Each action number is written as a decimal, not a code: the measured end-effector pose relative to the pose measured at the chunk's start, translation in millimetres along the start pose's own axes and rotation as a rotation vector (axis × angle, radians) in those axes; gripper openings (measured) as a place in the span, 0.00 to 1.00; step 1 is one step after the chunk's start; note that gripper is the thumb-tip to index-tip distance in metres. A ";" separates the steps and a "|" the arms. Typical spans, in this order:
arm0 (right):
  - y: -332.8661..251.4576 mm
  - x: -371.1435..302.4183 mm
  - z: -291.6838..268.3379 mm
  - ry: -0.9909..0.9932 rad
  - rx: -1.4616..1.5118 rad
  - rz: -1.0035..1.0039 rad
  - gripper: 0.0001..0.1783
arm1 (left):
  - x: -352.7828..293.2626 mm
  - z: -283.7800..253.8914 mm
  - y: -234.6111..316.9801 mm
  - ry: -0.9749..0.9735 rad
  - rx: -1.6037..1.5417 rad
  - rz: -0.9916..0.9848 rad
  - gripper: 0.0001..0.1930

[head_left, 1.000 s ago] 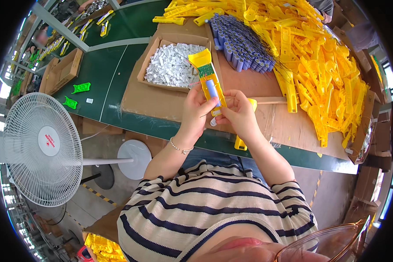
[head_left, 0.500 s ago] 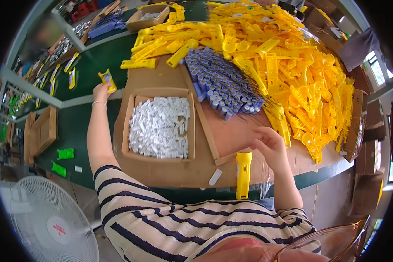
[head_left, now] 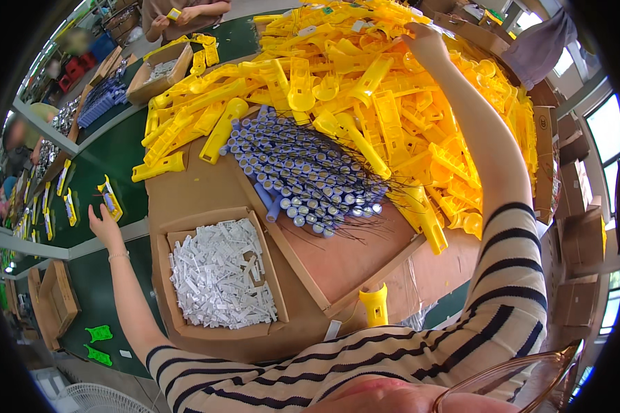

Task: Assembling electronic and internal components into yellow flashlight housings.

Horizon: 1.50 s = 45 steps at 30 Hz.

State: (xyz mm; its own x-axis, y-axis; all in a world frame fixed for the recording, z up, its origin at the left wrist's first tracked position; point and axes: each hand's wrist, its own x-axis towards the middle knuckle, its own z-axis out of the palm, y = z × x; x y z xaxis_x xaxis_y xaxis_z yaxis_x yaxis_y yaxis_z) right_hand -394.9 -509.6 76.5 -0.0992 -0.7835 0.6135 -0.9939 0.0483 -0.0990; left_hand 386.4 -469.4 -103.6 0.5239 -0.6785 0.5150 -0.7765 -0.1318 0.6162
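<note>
My left hand point(head_left: 105, 227) is open at the left, fingers spread, just beside a yellow plastic shell point(head_left: 109, 198) with a part inside it, lying on the green surface. My right hand point(head_left: 426, 45) is stretched to the far side of the big pile of yellow plastic shells point(head_left: 399, 131). Its fingers point down at the shells; whether they grip one cannot be made out. Between my arms lie a heap of blue-wrapped cylindrical cells point(head_left: 303, 165) with dark wires and a cardboard box point(head_left: 280, 310) of small white pieces point(head_left: 220, 272). One yellow shell point(head_left: 374, 306) stands close to my body.
More yellow shells point(head_left: 69, 206) lie in a row at the left. An open carton point(head_left: 55, 296) and two green plastic pieces point(head_left: 99, 334) are nearer. A person's hands point(head_left: 174, 19) hold a yellow piece at the back. A fan point(head_left: 103, 399) stands at lower left.
My left hand has let go of the yellow shell, which now lies on the green surface. My right hand has gone from near my body to the far pile. The view has shifted.
</note>
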 end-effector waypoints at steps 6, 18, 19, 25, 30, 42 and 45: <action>-50.3 36.6 57.0 -0.141 -0.507 0.005 0.13 | -99.0 -74.9 78.2 -0.246 -0.296 0.080 0.24; -26.4 9.3 -26.4 0.063 -0.224 -0.315 0.17 | -185.1 -125.0 224.7 -0.531 -0.335 0.535 0.15; -19.5 9.3 -14.9 0.061 -0.091 -0.335 0.16 | -192.7 -126.2 233.7 -0.586 -0.351 0.538 0.16; -41.0 28.8 24.2 -0.126 -0.271 -0.046 0.17 | -231.9 -142.6 262.5 -0.749 -0.413 0.817 0.14; -39.8 27.1 -16.3 0.013 -0.126 -0.072 0.15 | -241.4 -154.5 256.8 -0.884 -0.407 0.810 0.12; -127.2 -245.4 -204.4 -0.653 2.086 0.702 0.07 | -304.1 -134.6 350.7 -1.135 -1.081 0.547 0.42; -154.4 -313.0 -204.9 -0.829 2.299 0.876 0.09 | -343.4 -148.7 380.4 -0.965 -1.554 0.465 0.42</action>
State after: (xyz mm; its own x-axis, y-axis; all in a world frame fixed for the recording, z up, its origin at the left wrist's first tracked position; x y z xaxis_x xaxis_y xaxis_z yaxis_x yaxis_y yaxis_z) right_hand -220.3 -144.9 60.3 0.3222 -0.9328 -0.1613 0.7433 0.3548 -0.5670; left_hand -36.8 -179.1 42.6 -0.3851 -0.6543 0.6509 0.4744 0.4646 0.7477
